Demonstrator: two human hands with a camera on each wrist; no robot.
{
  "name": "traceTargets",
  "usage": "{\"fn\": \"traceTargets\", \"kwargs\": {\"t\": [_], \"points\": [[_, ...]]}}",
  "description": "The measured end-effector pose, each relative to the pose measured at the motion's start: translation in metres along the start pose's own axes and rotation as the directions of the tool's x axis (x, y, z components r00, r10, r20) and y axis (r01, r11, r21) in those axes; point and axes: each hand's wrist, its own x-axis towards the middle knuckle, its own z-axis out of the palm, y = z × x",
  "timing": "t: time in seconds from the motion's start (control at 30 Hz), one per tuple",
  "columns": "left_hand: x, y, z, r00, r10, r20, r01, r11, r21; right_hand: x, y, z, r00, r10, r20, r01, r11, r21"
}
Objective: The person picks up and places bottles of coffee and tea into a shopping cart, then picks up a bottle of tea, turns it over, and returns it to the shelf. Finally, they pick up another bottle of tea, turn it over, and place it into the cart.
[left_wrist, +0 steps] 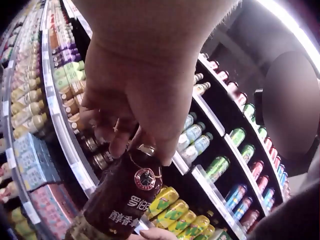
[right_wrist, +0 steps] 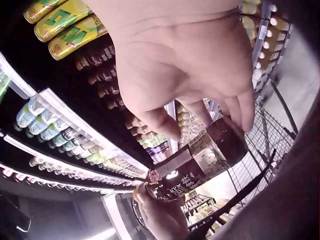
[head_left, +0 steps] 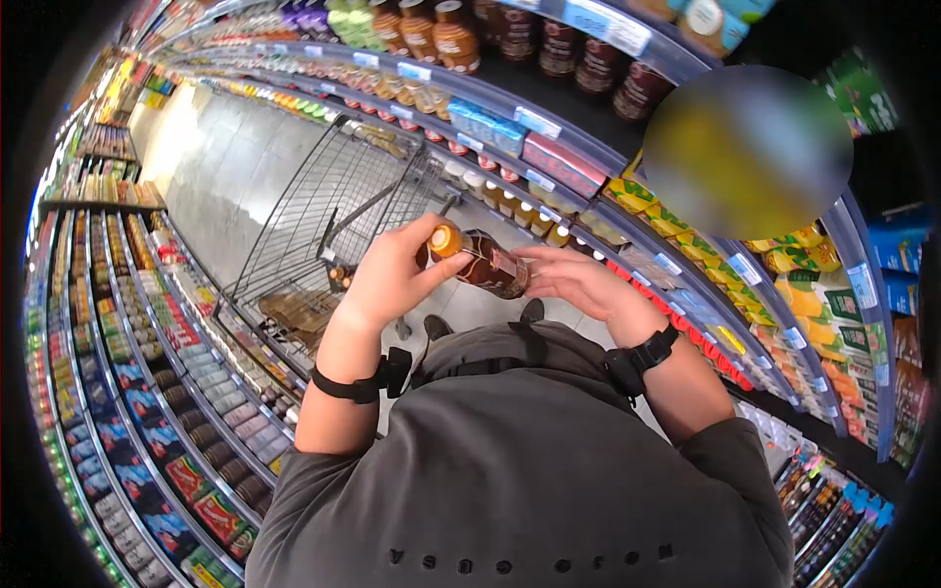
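A dark brown bottle (head_left: 495,267) with an orange cap (head_left: 446,240) lies tilted in front of the person's waist. The left hand (head_left: 397,269) grips it at the neck, thumb and fingers curled just below the cap. At the bottle's other end, the right hand (head_left: 583,279) touches the base with its fingers nearly straight. In the left wrist view the bottle (left_wrist: 120,195) shows a round red emblem (left_wrist: 144,178) and white lettering. The right wrist view has the bottle (right_wrist: 210,150) under the right hand (right_wrist: 185,65), its base beside the fingertips.
A wire shopping cart (head_left: 282,206) stands ahead to the left, with a flattened brown cardboard piece (head_left: 299,318) and small bottles (head_left: 340,278) in it. Stocked shelves (head_left: 534,122) run close along the right. More shelves (head_left: 147,392) line the left side of the aisle.
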Motion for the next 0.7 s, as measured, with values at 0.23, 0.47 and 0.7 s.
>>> {"fn": "traceTargets", "kwargs": {"t": [0.23,0.47,0.7], "points": [[-0.081,-0.053,-0.051,0.972,-0.201,-0.123,0.215,0.97,0.113,0.061,0.011,0.059,0.977,0.193,0.095,-0.185,0.98,-0.078],[-0.188,-0.128,-0.106,0.948,-0.256,-0.189,0.28,0.953,0.113,0.143,0.038,0.147,0.922,0.361,0.14,-0.313,0.907,-0.281],[-0.274,-0.191,-0.152,0.887,-0.394,-0.243,0.392,0.918,-0.058,0.212,0.068,0.233,0.914,0.391,0.108,-0.328,0.869,-0.369]]}}
